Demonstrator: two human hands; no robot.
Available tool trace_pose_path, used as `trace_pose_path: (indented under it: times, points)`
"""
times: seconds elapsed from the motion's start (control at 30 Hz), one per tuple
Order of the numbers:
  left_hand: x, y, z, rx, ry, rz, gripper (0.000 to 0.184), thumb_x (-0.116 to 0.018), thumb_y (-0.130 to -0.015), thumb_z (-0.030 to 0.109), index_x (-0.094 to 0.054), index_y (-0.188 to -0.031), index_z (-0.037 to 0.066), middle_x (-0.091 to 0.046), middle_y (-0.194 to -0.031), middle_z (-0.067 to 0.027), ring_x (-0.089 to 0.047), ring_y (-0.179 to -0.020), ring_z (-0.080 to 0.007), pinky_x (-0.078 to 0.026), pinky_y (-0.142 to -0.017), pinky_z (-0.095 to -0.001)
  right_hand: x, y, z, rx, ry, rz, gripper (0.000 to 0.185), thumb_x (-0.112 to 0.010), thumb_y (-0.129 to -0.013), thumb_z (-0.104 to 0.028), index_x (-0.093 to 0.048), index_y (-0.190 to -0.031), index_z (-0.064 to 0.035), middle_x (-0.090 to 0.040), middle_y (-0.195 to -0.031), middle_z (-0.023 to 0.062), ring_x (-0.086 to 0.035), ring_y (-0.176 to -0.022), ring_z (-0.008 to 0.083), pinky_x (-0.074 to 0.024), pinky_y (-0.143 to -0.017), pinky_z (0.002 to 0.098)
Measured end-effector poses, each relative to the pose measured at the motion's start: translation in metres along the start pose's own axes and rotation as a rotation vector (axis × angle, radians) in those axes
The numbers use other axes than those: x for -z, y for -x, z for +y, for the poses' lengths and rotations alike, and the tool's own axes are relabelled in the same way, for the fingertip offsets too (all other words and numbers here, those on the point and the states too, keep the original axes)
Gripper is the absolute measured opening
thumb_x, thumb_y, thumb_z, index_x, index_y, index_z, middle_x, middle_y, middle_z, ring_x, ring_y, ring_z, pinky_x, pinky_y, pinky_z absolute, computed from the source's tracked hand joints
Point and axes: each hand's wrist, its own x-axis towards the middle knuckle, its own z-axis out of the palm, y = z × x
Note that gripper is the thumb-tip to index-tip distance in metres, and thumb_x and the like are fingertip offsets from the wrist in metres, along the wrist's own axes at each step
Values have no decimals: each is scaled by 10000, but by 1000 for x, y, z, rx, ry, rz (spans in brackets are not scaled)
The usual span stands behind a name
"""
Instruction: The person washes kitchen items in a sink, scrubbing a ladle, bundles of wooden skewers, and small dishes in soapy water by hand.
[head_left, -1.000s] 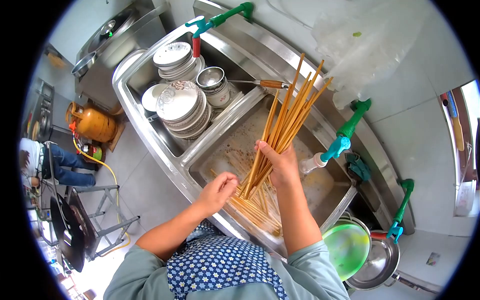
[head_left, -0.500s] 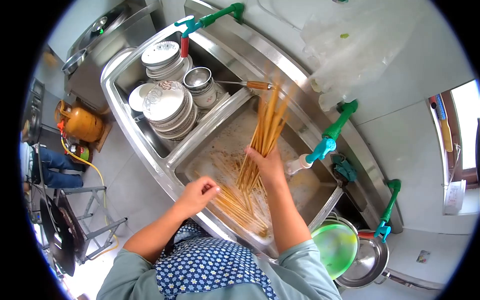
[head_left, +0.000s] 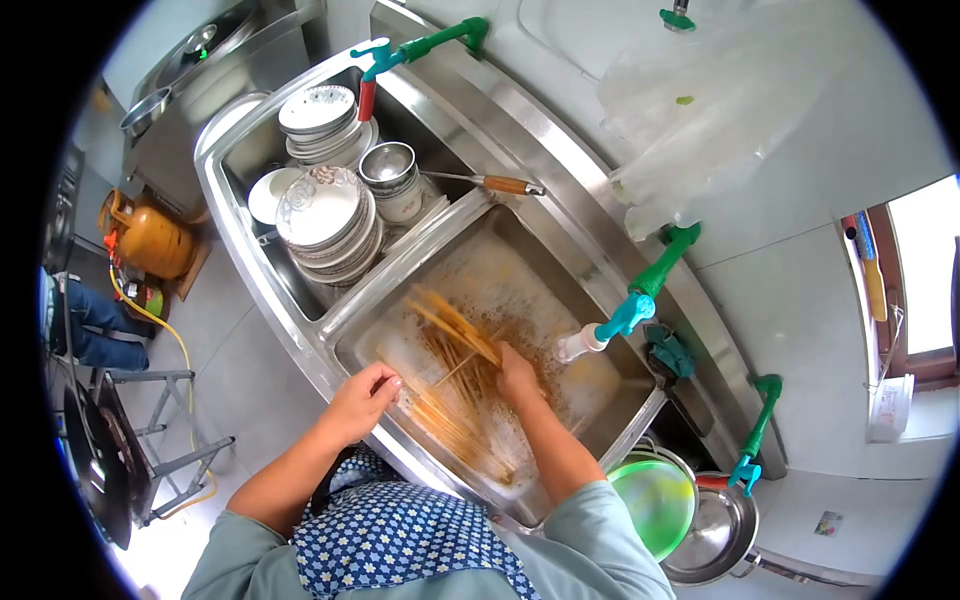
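My right hand (head_left: 520, 378) is low in the middle sink basin (head_left: 500, 235), closed around a bundle of chopsticks (head_left: 455, 325). The bundle is tilted toward the upper left, its outer ends blurred by motion. More loose chopsticks (head_left: 455, 435) lie in the cloudy, foamy water below, between my two hands. My left hand (head_left: 360, 405) hovers by the basin's near rim, fingers curled in, with nothing visible in them. Their tips come close to the loose chopsticks.
In the left basin stand stacked bowls (head_left: 325, 210), plates and metal cups (head_left: 388, 165); a wooden-handled tool (head_left: 513, 185) rests across the divider. A tap (head_left: 628, 315) reaches over the middle basin. A green basin (head_left: 655, 505) and a pan (head_left: 715, 530) sit at right. Another person's legs (head_left: 105, 325) show far left.
My right hand has lowered the chopsticks from upright, swinging them leftward and down toward the water. My left hand stays near the rim, its fingers more closed. The view has shifted slightly.
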Motion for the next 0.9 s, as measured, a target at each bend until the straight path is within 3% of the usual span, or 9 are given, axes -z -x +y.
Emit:
trace_pose_path:
  times: [0.07,0.13,0.17,0.23,0.33,0.6,0.73,0.83,0.9]
  points:
    - [-2,-2,3,4,8,-7,189,-574,-966,197,-599,-1016,17,-618,-807,-28,-574,-723,-100,-472,-679,-255,20,7,-27,130,59,-4,347,-620,-861,-27,-525,-1191,-78,-632,-1036,190,-600,-957,338,-459,-845,370]
    - [-2,-3,5,17,10,-11,194,-576,-964,194,-601,-1036,15,-631,-838,-37,-588,-757,-110,-480,-705,-261,62,15,-90,-50,-231,57,294,-648,-875,-48,-528,-1143,-36,-650,-1000,152,-632,-935,266,-479,-844,359]
    - [-6,-5,9,-37,-15,20,208,-577,-963,189,-603,-1074,15,-643,-903,-52,-599,-819,-125,-485,-754,-271,77,18,-106,-49,-231,54,294,-648,-875,-48,-528,-1143,-36,-650,-1000,152,-632,-935,266,-479,-844,359]
    - [-11,-8,16,-87,-52,56,228,-578,-962,185,-604,-1111,15,-655,-967,-66,-611,-882,-140,-490,-803,-282,102,25,-133,80,-836,106,247,-658,-880,-46,-538,-1094,-20,-650,-968,99,-639,-925,201,-502,-830,344]
    - [-18,-12,36,-179,-24,-29,288,-566,-967,180,-588,-1209,23,-636,-1137,-83,-595,-1015,-161,-471,-905,-300,135,31,-178,142,-1125,124,219,-674,-868,-21,-563,-1058,-25,-657,-934,60,-654,-881,172,-530,-796,320]
    - [-26,-7,62,-328,183,-141,312,-550,-983,195,-571,-1226,1,-612,-1188,-103,-590,-1050,-167,-465,-926,-305,142,26,-198,86,-1414,43,205,-667,-863,-12,-572,-1042,-40,-631,-951,78,-644,-897,202,-527,-809,325]
    - [-22,6,79,-271,186,-260,355,-576,-971,214,-551,-1255,3,-605,-1209,-115,-588,-1083,-181,-468,-935,-319,138,29,-204,58,-1461,12,238,-686,-856,-45,-556,-1055,-41,-600,-974,68,-625,-916,196,-530,-807,335]
    - [-25,14,93,-376,36,-256,443,-613,-951,243,-503,-1305,0,-614,-1197,-128,-586,-1109,-192,-469,-950,-335,138,28,-211,24,-1470,-9,232,-678,-861,-38,-556,-1059,-36,-610,-986,73,-633,-929,206,-539,-815,354]
    - [-27,13,100,-157,34,-214,527,-655,-926,259,-461,-1333,-12,-608,-1197,-143,-582,-1121,-209,-468,-963,-348,135,28,-215,16,-1473,-15,222,-668,-867,-32,-561,-1062,-32,-622,-994,79,-641,-945,216,-543,-827,368]
